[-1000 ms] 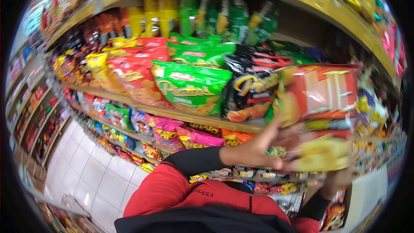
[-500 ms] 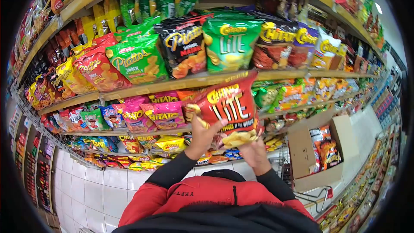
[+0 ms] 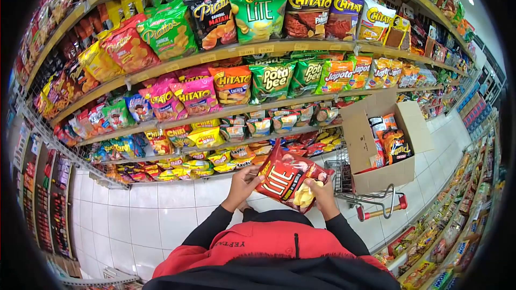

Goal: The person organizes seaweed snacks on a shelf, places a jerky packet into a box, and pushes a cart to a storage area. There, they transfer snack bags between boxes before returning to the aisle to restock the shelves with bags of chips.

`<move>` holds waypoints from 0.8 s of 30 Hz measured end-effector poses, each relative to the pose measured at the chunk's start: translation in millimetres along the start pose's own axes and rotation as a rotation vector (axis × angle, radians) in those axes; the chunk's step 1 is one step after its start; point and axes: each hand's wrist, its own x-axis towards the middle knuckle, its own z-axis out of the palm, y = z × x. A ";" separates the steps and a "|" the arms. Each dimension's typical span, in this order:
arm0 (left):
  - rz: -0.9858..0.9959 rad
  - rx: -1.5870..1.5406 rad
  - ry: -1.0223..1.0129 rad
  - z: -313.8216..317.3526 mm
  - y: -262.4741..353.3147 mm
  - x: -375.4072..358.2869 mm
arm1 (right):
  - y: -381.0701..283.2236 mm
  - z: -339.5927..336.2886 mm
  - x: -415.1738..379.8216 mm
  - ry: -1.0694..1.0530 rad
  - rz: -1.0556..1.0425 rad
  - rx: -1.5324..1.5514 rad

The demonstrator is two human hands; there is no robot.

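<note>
A red bag of Chitato Lite potato chips (image 3: 284, 174) is held low in front of my body, tilted, with its printed front facing up. My left hand (image 3: 244, 184) grips its left edge, fingers behind and thumb at the side. On the lower right, my right hand (image 3: 323, 196) holds the bag with the thumb over the printed chips. Beyond it, a green Chitato Lite bag (image 3: 260, 13) stands on the upper shelf beside a black Piattos bag (image 3: 214, 24) and a black Chitato bag (image 3: 308, 13).
An opened cardboard box (image 3: 359, 142) with several snack bags (image 3: 395, 145) sits on a cart with a red-ended handle (image 3: 382, 209) at my right. Stocked shelves (image 3: 236, 108) curve across the front. White floor tiles (image 3: 161, 215) lie below, and another snack rack (image 3: 446, 247) stands at right.
The red chip bag has come down from shelf height toward my body and turned to lie more tilted. My right hand has shifted onto its front. The view has shifted, showing more lower shelves.
</note>
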 end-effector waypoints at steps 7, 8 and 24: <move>0.205 0.434 0.321 9.0 13.0 -50.9 | 13.6 17.2 -20.6 0.106 -0.083 0.337; 0.196 0.482 0.358 3.8 11.4 -54.0 | 16.4 20.4 -21.7 0.044 -0.088 0.355; 0.128 0.428 0.580 -4.5 1.5 -99.7 | 46.4 16.1 -29.3 -0.199 -0.044 0.123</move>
